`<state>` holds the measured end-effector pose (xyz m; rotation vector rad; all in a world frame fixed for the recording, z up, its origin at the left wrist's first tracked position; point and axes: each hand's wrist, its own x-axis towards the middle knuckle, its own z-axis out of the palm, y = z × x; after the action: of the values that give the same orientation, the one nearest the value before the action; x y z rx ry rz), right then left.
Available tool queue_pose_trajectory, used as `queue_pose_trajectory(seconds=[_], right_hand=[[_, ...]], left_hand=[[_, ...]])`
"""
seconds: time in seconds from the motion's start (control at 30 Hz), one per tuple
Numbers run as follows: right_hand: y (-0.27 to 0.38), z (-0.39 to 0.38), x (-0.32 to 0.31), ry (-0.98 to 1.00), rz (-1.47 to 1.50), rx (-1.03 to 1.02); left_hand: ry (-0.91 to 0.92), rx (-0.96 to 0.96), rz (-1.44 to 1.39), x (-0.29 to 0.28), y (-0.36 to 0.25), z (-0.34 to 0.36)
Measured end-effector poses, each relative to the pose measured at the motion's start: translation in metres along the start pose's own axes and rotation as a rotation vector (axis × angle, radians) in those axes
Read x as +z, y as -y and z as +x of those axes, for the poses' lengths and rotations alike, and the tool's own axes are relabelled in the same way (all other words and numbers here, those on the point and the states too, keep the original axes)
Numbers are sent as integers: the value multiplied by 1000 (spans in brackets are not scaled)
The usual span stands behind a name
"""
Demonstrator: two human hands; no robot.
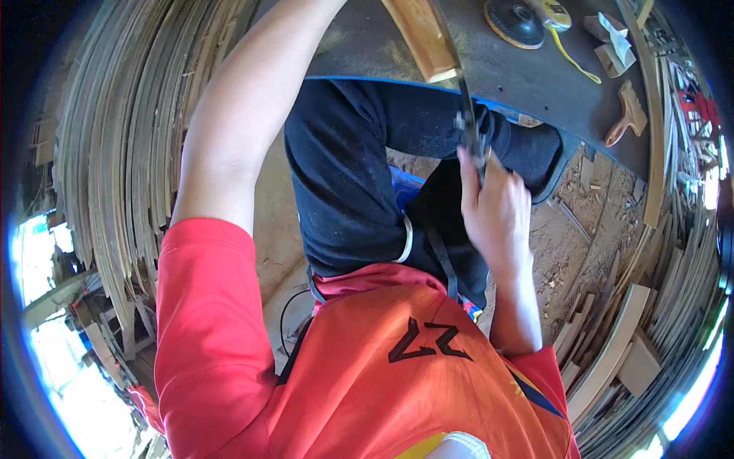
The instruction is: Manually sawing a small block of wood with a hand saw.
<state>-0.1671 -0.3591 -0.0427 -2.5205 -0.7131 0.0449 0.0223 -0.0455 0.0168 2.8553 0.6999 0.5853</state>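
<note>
My right hand (pixel 497 203) is closed round the near end of a long, narrow dark tool (pixel 469 107), partly smeared by motion, whose kind I cannot make out. The tool runs away from me along the right edge of a light-brown piece of wood (pixel 422 42). This wood lies on the dark tabletop, its near end at the table's front edge and its far end beyond the view. My left arm (pixel 241 115) reaches forward over the table's left side, and the hand is past the upper edge of the picture.
On the dark tabletop (pixel 535 96) lie a round black disc (pixel 516 21), a tape measure (pixel 556 14) with yellow tape, a crumpled paper packet (pixel 612 46) and a wooden-handled brush (pixel 628 115). Long wood strips (pixel 130 115) are stacked at left. More boards (pixel 612 352) lie at right.
</note>
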Motion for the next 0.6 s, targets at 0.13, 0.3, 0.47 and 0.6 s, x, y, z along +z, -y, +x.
queue_pose_trajectory(seconds=[0.13,0.3,0.47,0.6], right_hand=[[-27,-41,4,4,-28,28],[8,26,11,-49,36,-40],[-6,-35,4,35,84,33],[-1,-20,-15,101,88,42]], left_hand=[[-157,12,40,26,9,4],[-110,-9,-65,11,4,-1],[29,-28,-50,1,-1,-6],[-67,20,-56,2,1,-4]])
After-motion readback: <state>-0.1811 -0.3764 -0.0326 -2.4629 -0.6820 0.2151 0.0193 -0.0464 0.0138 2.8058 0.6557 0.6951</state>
